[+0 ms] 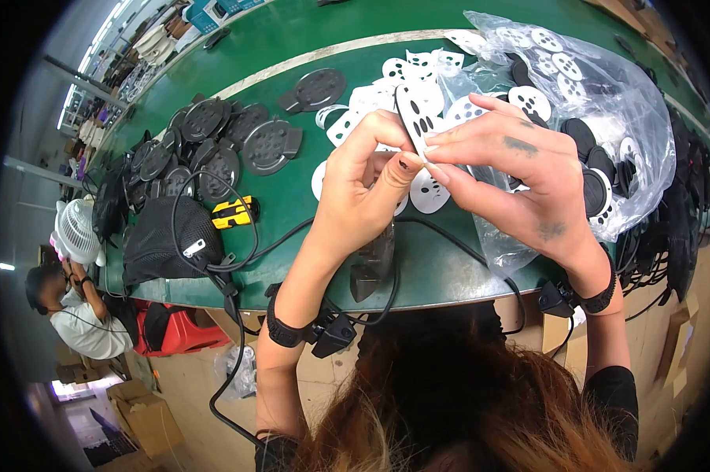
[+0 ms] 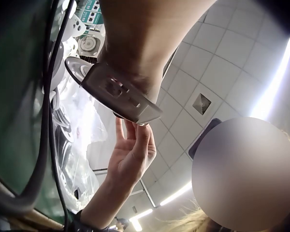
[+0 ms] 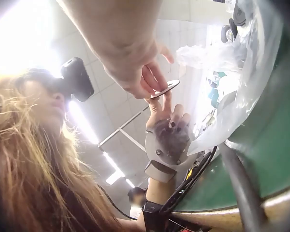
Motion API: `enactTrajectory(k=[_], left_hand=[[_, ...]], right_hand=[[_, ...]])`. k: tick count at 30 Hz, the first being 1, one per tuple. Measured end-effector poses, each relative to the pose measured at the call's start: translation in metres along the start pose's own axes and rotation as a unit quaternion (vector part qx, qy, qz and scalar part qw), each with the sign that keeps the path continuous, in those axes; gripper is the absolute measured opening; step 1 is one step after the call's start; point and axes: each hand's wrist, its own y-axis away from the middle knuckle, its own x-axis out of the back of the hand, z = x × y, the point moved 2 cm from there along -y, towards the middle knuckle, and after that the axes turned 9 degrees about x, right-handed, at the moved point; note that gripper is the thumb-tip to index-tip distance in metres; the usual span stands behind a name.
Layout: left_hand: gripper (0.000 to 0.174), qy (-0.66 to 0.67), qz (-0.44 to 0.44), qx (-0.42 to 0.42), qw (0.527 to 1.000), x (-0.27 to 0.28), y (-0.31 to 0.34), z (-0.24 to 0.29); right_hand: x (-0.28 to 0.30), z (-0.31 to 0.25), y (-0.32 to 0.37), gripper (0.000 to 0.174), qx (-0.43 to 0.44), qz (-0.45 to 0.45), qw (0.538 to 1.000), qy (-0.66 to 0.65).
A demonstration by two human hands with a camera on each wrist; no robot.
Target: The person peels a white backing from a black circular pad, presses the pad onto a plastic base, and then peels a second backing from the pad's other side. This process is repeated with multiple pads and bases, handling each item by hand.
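In the head view a thin white disc (image 1: 414, 118) with dark oval holes stands tilted between both hands over the table. My left hand (image 1: 359, 189) pinches its lower edge between thumb and forefinger. My right hand (image 1: 524, 173) grips the same disc from the other side, with thumb and fingertips at its edge. A dark round plastic piece with a tab (image 3: 170, 140) is held in the left palm, under the curled fingers. Its tab end (image 1: 372, 267) hangs below that hand in the head view. The left wrist view shows the dark piece (image 2: 113, 92) edge-on.
Dark tabbed discs (image 1: 272, 147) lie heaped on the green table's left. White discs (image 1: 429, 193) are spread behind the hands, beside a clear plastic bag (image 1: 642, 118) of parts. A black mesh pouch (image 1: 166, 244), a yellow-black object (image 1: 235, 212) and cables (image 1: 449, 248) lie nearer. Someone (image 1: 87, 322) sits far left.
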Motion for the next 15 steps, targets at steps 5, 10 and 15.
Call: enactTrajectory(k=[5,10,15], left_hand=[[0.018,0.008,0.003,-0.004,1.0,-0.0005,-0.0001,-0.0037],[0.016,-0.091,0.04,-0.021,0.995,-0.0012,-0.0004,-0.0035],[0.016,-0.14,0.053,-0.029,0.988,-0.0009,0.0003,-0.0041]], right_hand=[[-0.0019,-0.0015,0.0014,0.017,-0.002,0.002,1.0,0.011],[-0.0059,-0.0041,0.0045,0.018,0.01,0.015,0.999,0.032],[-0.0069,-0.0044,0.0056,0.018,0.014,0.026,0.999,0.042]])
